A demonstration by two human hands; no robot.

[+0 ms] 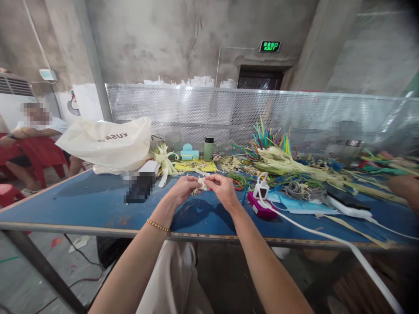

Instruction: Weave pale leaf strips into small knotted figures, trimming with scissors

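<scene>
Over the blue table (98,198), both my hands meet around a small pale piece of corn husk (203,185). My left hand (186,188) pinches its left side, with a gold bead bracelet on that wrist. From the other side, my right hand (222,186) grips it between thumb and fingers. The fingers partly cover the piece, so its full shape is hidden. Behind my hands lies a yellow sheet (196,165) with husk scraps on it. A bundle of pale husks (163,161) sits to the left of it.
Left stand a large white bag (108,144) and a dark pixelated item (140,187). A green bottle (208,149) is at the back. Right are a charger (261,190) on a magenta box (260,207), wire coils (297,187) and a husk pile (278,159). People sit at both sides.
</scene>
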